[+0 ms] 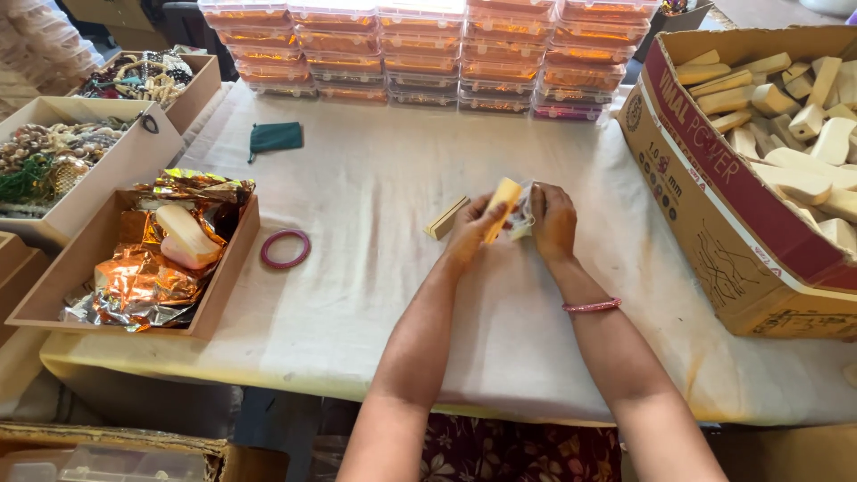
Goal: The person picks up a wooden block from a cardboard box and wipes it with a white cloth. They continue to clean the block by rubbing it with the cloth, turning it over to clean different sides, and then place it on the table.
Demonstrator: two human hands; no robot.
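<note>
My left hand (471,234) grips a small pale yellow wooden block (503,203) over the middle of the cloth-covered table (384,295). My right hand (553,223) holds a clear plastic wrapper (522,212) against the block's right side. A second wooden piece (445,218) lies flat on the cloth just left of my left hand. A pink bangle (286,249) rests on the cloth farther left.
A big cardboard box (714,205) of wooden blocks stands at the right. At the left, a tray (223,277) holds gold foil and a pale block, with boxes of beads (116,165) behind. Stacked clear plastic cases (428,54) line the back. A green pouch (275,137) lies nearby.
</note>
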